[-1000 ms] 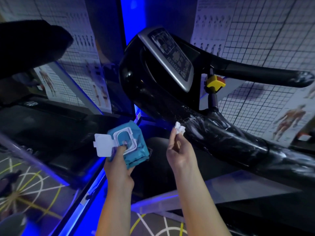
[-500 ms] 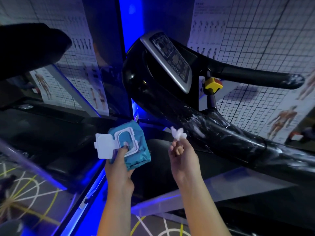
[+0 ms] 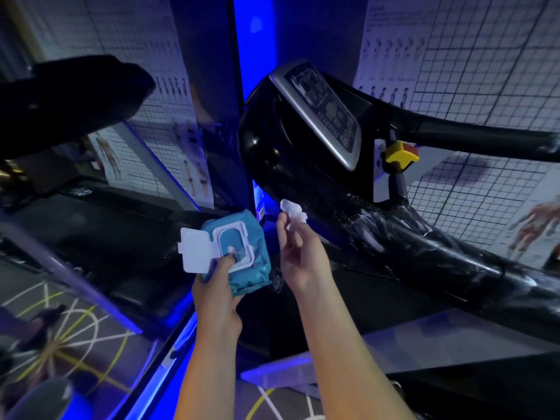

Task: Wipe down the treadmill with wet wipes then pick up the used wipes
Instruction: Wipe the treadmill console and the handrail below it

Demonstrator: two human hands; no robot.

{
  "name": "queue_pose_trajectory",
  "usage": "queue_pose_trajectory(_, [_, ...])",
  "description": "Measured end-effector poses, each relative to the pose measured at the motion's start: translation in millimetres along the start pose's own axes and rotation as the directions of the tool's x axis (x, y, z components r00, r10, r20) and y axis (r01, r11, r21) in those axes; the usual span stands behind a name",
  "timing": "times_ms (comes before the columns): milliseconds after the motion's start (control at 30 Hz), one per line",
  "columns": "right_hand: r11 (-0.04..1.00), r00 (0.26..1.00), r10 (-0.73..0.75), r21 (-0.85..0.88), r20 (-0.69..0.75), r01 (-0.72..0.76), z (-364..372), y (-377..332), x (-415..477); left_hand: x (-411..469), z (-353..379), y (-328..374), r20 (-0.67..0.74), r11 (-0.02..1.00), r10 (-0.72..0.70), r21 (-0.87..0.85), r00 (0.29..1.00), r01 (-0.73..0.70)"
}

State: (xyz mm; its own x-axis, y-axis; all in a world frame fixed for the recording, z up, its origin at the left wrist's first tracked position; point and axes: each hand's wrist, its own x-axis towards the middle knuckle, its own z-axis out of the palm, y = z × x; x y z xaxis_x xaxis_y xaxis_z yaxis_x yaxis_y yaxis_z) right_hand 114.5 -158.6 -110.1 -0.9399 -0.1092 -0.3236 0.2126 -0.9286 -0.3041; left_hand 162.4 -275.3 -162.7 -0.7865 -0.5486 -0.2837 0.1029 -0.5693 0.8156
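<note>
Two things are held just below the treadmill console (image 3: pixel 303 153). The left hand (image 3: pixel 216 294) grips the teal wipes pack (image 3: pixel 245 268), thumb at its opening, white lid (image 3: pixel 194 253) flipped open leftward. The right hand (image 3: pixel 298 262) pinches a crumpled wipe (image 3: pixel 293 213) just beside the console's lower edge. Open room lies between the pack and the film-wrapped handrail (image 3: pixel 424 256).

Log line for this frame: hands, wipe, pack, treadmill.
left hand: grips wipes pack, thumb at opening | pack lid: open | right hand: pinches crumpled wipe | treadmill: wipe contact unclear
</note>
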Motion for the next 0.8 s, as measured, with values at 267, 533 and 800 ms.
queue_pose_trajectory(267, [0.959, 0.997, 0.072, 0.277, -0.015, -0.065, 5.3, -8.7, 7.2, 12.7, 5.3, -1.0, -0.016, 0.999, 0.029, 0.021, 0.999, -0.029])
queue_pose_trajectory(533, [0.892, 0.999, 0.019, 0.452, -0.027, -0.005, -3.1, -22.7, 7.7, 10.2, 13.5, -11.3, 0.018, 0.999, -0.005, 0.032, 1.0, 0.005])
queue_pose_trajectory(800, [0.893, 0.99, -0.104, 0.429, -0.098, 0.136, -21.2, -44.2, -11.4, 6.9, 14.4, -14.9, 0.034, 1.0, -0.011, -0.011, 0.999, 0.011])
